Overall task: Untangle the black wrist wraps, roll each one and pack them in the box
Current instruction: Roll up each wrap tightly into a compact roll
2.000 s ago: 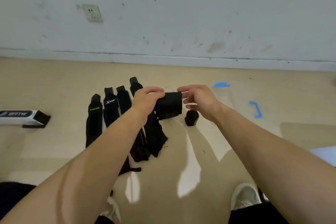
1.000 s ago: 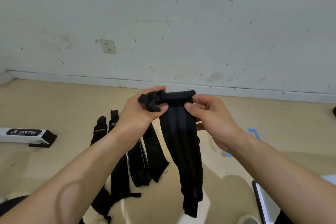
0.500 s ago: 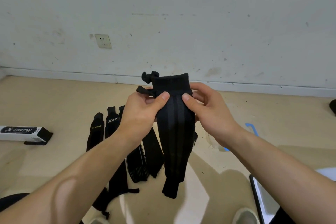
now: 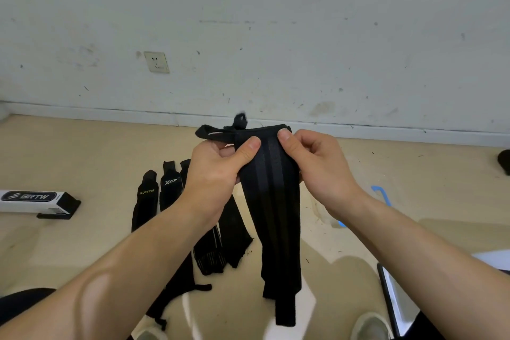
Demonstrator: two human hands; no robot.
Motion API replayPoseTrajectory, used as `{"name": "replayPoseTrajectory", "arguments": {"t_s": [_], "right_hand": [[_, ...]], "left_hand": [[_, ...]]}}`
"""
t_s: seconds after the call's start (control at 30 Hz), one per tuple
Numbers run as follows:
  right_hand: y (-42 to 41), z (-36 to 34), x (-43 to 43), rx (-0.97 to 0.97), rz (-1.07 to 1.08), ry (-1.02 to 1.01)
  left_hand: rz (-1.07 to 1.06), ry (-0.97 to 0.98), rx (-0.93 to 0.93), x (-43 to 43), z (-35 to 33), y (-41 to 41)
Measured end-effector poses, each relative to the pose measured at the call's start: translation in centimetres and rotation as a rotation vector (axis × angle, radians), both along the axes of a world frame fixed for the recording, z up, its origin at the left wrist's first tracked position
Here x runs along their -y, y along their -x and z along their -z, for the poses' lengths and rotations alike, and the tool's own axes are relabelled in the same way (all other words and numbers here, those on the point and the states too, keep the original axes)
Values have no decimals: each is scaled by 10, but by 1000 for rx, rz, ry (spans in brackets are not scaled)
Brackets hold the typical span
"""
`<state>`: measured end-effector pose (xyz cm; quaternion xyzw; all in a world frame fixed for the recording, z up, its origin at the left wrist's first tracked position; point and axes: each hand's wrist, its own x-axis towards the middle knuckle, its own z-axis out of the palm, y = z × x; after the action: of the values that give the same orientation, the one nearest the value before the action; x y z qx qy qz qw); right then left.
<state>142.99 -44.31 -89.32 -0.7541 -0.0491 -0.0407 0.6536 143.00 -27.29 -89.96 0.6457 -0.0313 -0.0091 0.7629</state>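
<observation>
A long black wrist wrap hangs unrolled in the air in front of me. My left hand pinches its top left corner between thumb and fingers, and a thumb loop sticks out to the left above that hand. On the top right corner, my right hand pinches the wrap the same way. Several other black wraps lie flat side by side on the floor behind my left arm. The white and black box lies on the floor at the far left.
A white wall with a socket rises behind the tan floor. Blue tape marks sit on the floor to the right. A flat dark-edged panel lies at the lower right beside my shoe. A dark object sits at the right edge.
The rolled wrap I held two seconds ago has been let out to hang at full length. Both hands rose with it, and the view tilted up toward the wall.
</observation>
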Motion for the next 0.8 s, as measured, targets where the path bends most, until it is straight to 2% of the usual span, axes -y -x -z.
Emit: {"name": "replayPoseTrajectory", "arguments": {"t_s": [0.13,0.33,0.47,0.6,0.8], "right_hand": [[0,1,0,1,-7,-10],[-2,-2,2,-20,-107,-135],[-4,0,5,-85,-102,-197],[-6,1,7,-126,-88,-211],[-6,3,6,-139,-88,-209]], "left_hand": [[17,39,-16,1,-2,1],[48,35,-63,-1,-1,1],[79,263,-194,-3,-9,-4],[73,381,-218,-10,-16,-9],[102,307,-177,-17,-14,-14]]}}
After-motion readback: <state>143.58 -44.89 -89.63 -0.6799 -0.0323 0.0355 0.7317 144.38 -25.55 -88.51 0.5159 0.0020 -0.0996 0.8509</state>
